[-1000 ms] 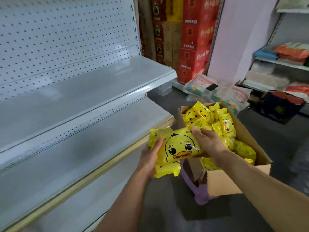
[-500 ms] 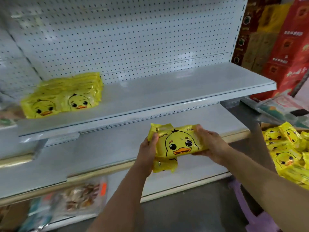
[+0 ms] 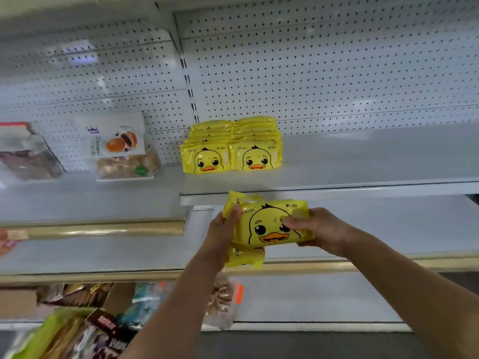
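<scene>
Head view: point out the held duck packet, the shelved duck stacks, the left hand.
held duck packet (image 3: pixel 268 222), head view, on the printed duck's forehead.
shelved duck stacks (image 3: pixel 255 158), head view, front face of the right stack.
left hand (image 3: pixel 222 231), head view, back of the hand.

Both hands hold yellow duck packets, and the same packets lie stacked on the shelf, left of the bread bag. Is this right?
Not quite: the head view shows the stacked packets right of the bread bag, not left. The rest holds.
</scene>
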The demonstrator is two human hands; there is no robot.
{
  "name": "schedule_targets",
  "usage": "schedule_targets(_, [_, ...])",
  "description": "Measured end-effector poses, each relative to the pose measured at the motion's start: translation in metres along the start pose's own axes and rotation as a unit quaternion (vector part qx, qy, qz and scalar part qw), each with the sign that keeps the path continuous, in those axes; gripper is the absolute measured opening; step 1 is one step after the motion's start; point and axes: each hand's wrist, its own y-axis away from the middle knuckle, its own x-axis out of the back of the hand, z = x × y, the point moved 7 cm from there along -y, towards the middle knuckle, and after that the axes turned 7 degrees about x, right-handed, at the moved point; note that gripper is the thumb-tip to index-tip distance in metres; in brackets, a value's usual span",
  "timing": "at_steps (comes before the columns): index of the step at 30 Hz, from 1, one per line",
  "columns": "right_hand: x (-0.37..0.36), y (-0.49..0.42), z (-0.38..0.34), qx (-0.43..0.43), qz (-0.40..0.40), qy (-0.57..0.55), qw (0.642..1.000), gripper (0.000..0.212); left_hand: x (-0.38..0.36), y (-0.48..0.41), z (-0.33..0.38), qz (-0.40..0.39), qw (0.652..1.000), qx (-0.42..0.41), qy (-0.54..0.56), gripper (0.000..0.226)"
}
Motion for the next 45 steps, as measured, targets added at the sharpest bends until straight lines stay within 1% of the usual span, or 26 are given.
schedule_targets(3, [-0.040, -0.023, -0.012, -0.006, -0.025, 0.004, 1.000, 0.045, 0.042, -0.012, 0.017, 0.017, 1.000, -0.010, 0.009, 0.035])
schedule_targets(4, [-0.049, -0.030, -0.014, -0.008, -0.026, 0.013, 1.000, 0.045, 0.053, -0.016, 0.022, 0.022, 1.000, -0.013, 0.010, 0.033])
schedule_targets(9, [-0.079, -0.064, -0.024, -0.002, -0.009, 0.025, 1.000, 0.030, 0.091, -0.033, 0.035, 0.030, 0.999, -0.004, 0.024, 0.036])
schedule_targets(13, [-0.097, -0.089, -0.039, 0.015, -0.019, 0.026, 0.999, 0.027, 0.115, -0.044, 0.042, 0.055, 0.997, -0.009, 0.055, 0.035])
schedule_targets(16, [-0.103, -0.109, -0.052, 0.034, -0.019, 0.026, 0.999, 0.024, 0.134, -0.052, 0.049, 0.074, 0.994, -0.019, 0.080, 0.043])
schedule_targets(18, [-0.103, -0.123, -0.063, 0.052, -0.005, 0.018, 0.998, 0.021, 0.148, -0.057, 0.053, 0.095, 0.991, -0.021, 0.091, 0.045])
schedule_targets(21, [-0.097, -0.147, -0.079, 0.078, 0.054, -0.034, 0.995, 0.039, 0.169, -0.063, 0.059, 0.133, 0.984, -0.010, 0.116, 0.043])
schedule_targets(23, [-0.093, -0.165, -0.084, 0.093, 0.105, -0.029, 0.990, 0.053, 0.182, -0.067, 0.063, 0.169, 0.977, -0.001, 0.128, 0.041])
schedule_targets(24, [-0.094, -0.174, -0.085, 0.102, 0.119, -0.016, 0.988, 0.060, 0.187, -0.070, 0.065, 0.183, 0.974, -0.001, 0.133, 0.040])
schedule_targets(25, [-0.097, -0.182, -0.085, 0.111, 0.131, 0.004, 0.985, 0.057, 0.191, -0.073, 0.067, 0.192, 0.972, -0.001, 0.137, 0.039])
schedule_targets(27, [-0.103, -0.198, -0.082, 0.130, 0.141, 0.057, 0.980, 0.034, 0.195, -0.076, 0.069, 0.200, 0.968, 0.002, 0.149, 0.035])
schedule_targets(29, [-0.106, -0.211, -0.078, 0.140, 0.148, 0.085, 0.975, 0.034, 0.199, -0.081, 0.069, 0.198, 0.968, 0.007, 0.156, 0.032])
schedule_targets(31, [-0.107, -0.221, -0.074, 0.152, 0.157, 0.108, 0.970, 0.029, 0.201, -0.085, 0.068, 0.192, 0.968, 0.012, 0.161, 0.033])
schedule_targets(33, [-0.106, -0.227, -0.073, 0.153, 0.168, 0.145, 0.963, 0.037, 0.201, -0.088, 0.069, 0.189, 0.968, 0.016, 0.162, 0.034])
schedule_targets(36, [-0.107, -0.233, -0.077, 0.147, 0.181, 0.202, 0.951, 0.037, 0.198, -0.091, 0.071, 0.181, 0.968, 0.022, 0.170, 0.033])
schedule_targets(38, [-0.106, -0.235, -0.083, 0.139, 0.198, 0.242, 0.939, 0.043, 0.195, -0.093, 0.073, 0.176, 0.968, 0.024, 0.177, 0.036])
schedule_targets(42, [-0.106, -0.239, -0.086, 0.118, 0.217, 0.294, 0.923, 0.039, 0.191, -0.095, 0.076, 0.170, 0.970, 0.021, 0.176, 0.040])
schedule_targets(45, [-0.105, -0.241, -0.085, 0.112, 0.231, 0.323, 0.911, 0.043, 0.189, -0.096, 0.080, 0.162, 0.971, 0.014, 0.175, 0.041])
